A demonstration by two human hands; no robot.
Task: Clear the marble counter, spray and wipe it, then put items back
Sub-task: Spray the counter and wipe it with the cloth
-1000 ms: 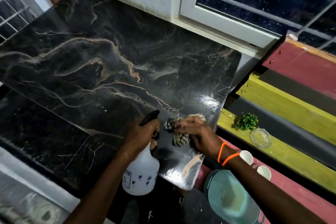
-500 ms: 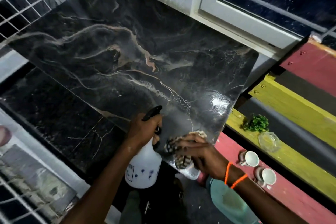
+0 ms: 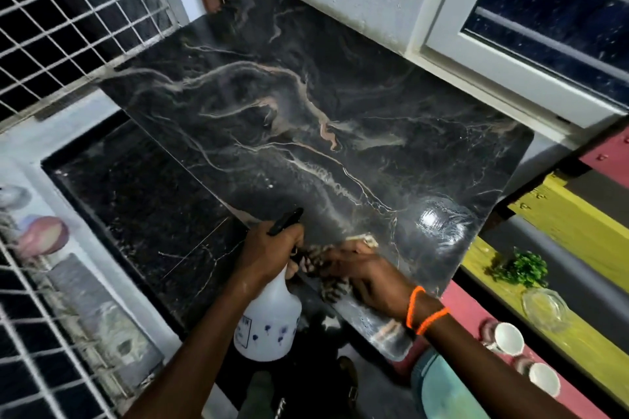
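With the black veined marble counter (image 3: 306, 119) cleared, my left hand (image 3: 269, 248) grips a white plastic spray bottle (image 3: 269, 320) while my right hand (image 3: 367, 274) presses a striped cloth (image 3: 335, 289) at its near edge; cups (image 3: 507, 338) on the right await return.

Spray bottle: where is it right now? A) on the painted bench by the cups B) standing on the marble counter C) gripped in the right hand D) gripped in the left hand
D: the left hand grips the spray bottle by its neck, while the right hand presses the cloth on the counter.
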